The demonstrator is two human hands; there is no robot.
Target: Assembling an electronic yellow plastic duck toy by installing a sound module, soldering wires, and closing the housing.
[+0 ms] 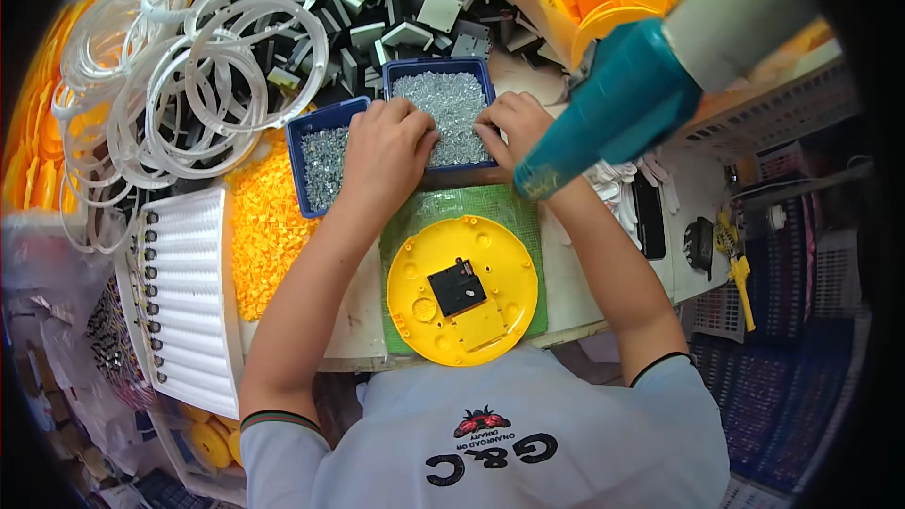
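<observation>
My left hand (pixel 385 153) is over the inner edges of two blue trays, its fingers curled and pinched at the small silver metal pieces (pixel 439 106) in the larger tray (pixel 436 64). My right hand (pixel 517 126) reaches over that tray's right side, fingertips pressed together. Whatever either pinch holds is too small to make out. A smaller blue tray (pixel 294 160) of similar pieces stands beside my left hand. Nearer me, a round yellow plastic clock case (pixel 514 269) rests on a green mat (pixel 401 236), a square black clock movement (pixel 457 287) at its middle.
A teal power screwdriver (pixel 613 99) hangs close above my right forearm. Left are small orange plastic parts (pixel 264 236), a white ribbed rack (pixel 189 287) and clear rings (pixel 203 85). Black movements (pixel 363 33) pile behind the trays. A dark phone (pixel 649 217) lies right.
</observation>
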